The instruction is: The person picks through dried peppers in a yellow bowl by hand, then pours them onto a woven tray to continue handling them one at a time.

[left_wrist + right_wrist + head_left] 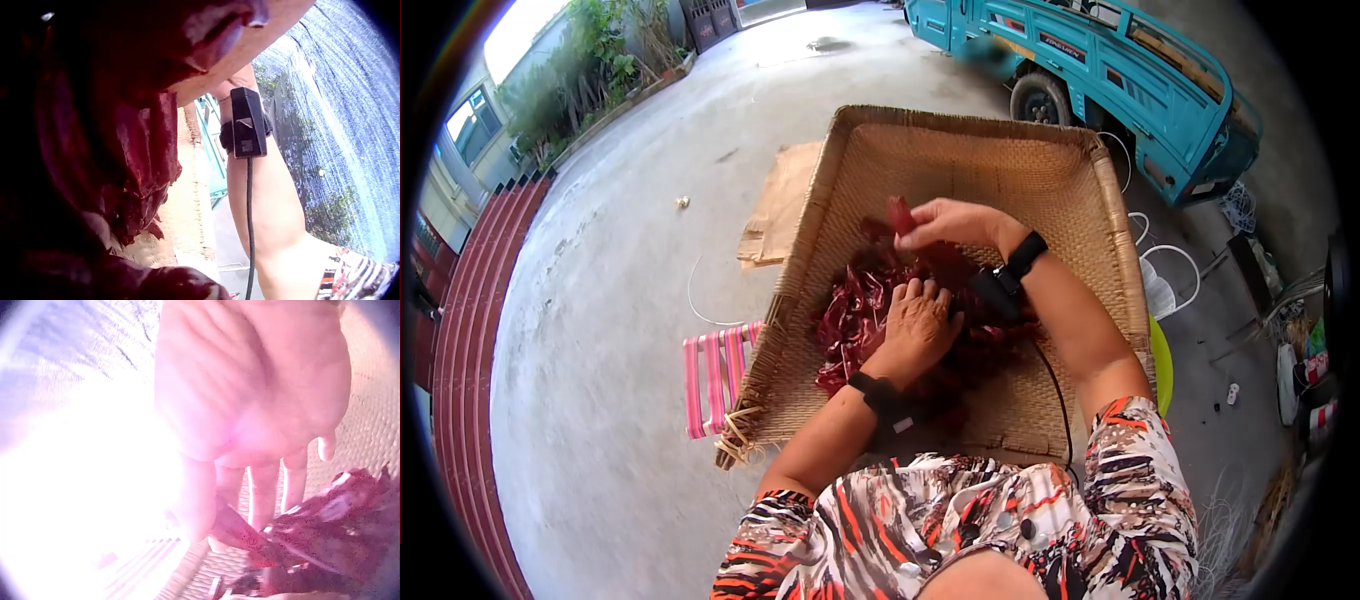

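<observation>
Dark red, wrinkled dried chilies (pixel 855 320) lie heaped in a woven basket (pixel 1000 150). Above the far side of the heap, my right hand (pixel 960 222) pinches a dried red chili (pixel 901 214) between thumb and fingers. In the right wrist view this hand (pixel 256 381) shows its palm, with a chili (pixel 234 528) at the thumb and more chilies just below. My left hand (pixel 917 325) rests back-up on the heap, fingers bent down among the chilies; I cannot tell whether it grips any. Chilies (pixel 147 144) hang close to the lens in the dark left wrist view.
Left of the basket are a pink striped stool (pixel 715 385) and flat cardboard (pixel 785 200). A blue three-wheeled truck (pixel 1090 70) stands beyond at the right. Dark cable (pixel 1055 390) from my right wrist crosses the basket. Red steps (pixel 485 350) line the far left.
</observation>
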